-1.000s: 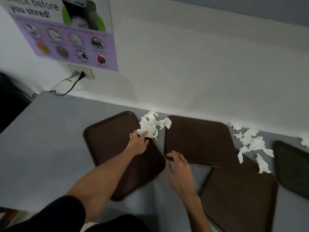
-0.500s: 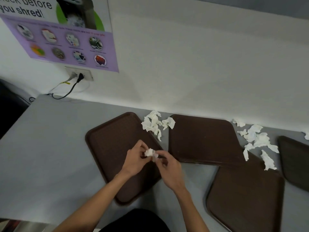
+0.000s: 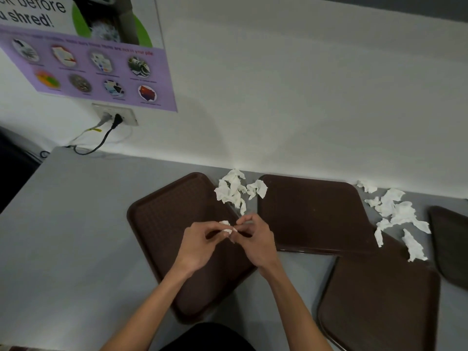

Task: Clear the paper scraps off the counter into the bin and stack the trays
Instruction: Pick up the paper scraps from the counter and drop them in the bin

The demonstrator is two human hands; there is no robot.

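Above the left tray [image 3: 162,224], both hands meet: left hand [image 3: 200,245] and right hand [image 3: 255,240] pinch one small scrap [image 3: 226,227] between fingertips. Just beyond lies a scrap pile [image 3: 235,190]; more scraps [image 3: 397,214] lie far right on the tabletop [image 3: 63,224].

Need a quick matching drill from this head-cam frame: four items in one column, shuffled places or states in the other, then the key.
Items
1. small paper scrap
2. left tray
3. black plug
4. right pile of scraps

Places
A. in the wall outlet
B. pinched between the left hand and the right hand
C. under both hands on the counter
D. near the wall, between the middle and far-right trays

Pairs: 1-B, 2-C, 3-A, 4-D
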